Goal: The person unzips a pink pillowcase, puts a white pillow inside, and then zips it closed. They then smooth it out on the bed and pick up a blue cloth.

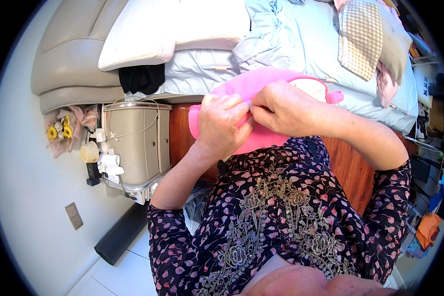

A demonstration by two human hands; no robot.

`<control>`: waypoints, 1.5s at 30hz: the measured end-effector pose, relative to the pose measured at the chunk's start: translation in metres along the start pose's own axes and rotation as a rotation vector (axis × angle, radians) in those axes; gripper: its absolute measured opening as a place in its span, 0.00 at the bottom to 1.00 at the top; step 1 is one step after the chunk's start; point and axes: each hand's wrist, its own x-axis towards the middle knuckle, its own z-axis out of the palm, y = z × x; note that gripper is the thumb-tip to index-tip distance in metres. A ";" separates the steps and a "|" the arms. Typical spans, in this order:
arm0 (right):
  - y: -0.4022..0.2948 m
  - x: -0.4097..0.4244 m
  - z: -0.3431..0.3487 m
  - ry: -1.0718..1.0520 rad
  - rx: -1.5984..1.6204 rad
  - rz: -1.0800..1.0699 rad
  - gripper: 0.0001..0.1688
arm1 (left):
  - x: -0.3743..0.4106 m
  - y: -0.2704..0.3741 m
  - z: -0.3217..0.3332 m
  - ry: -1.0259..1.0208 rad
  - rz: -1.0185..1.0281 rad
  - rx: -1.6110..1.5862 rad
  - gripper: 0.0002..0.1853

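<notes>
A bright pink padded fabric piece (244,83) with darker pink edging is held up in front of my body. It has a pale lining showing at the upper right and a small pink loop at its right end. My left hand (224,124) is closed on the fabric's near middle. My right hand (281,107) meets it there, its thumb and forefinger pinched at the same spot. What lies between those fingertips is too small to tell. Both hands are raised before the bed's edge.
Beyond my hands stands a bed with light blue sheets (203,79), white foam pads (140,37) and a checked pillow (360,37). At left are a beige bedside cabinet (129,144) with cables, plugged-in adapters, a bouquet (64,127) and a dark rolled mat (122,233).
</notes>
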 end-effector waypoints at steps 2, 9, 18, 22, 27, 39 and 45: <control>-0.007 0.002 -0.001 0.038 -0.008 0.027 0.14 | -0.001 -0.001 -0.001 0.014 -0.007 0.004 0.11; 0.021 -0.008 -0.005 0.131 0.187 0.013 0.14 | 0.011 -0.002 0.008 0.131 0.014 0.018 0.09; 0.019 -0.019 -0.021 0.079 0.224 0.063 0.15 | 0.019 0.013 -0.005 -0.005 -0.005 -0.078 0.10; 0.002 -0.019 -0.031 0.085 0.210 0.020 0.16 | 0.020 0.020 -0.007 0.105 -0.010 -0.139 0.10; 0.000 -0.015 -0.024 0.103 0.067 -0.009 0.16 | 0.017 0.012 0.003 0.040 -0.003 -0.051 0.10; -0.004 -0.015 -0.018 0.162 -0.215 -0.023 0.15 | 0.017 0.021 0.016 0.176 -0.002 -0.056 0.04; -0.007 -0.005 -0.011 0.111 -0.371 -0.041 0.13 | 0.015 0.013 0.021 0.211 -0.025 -0.094 0.04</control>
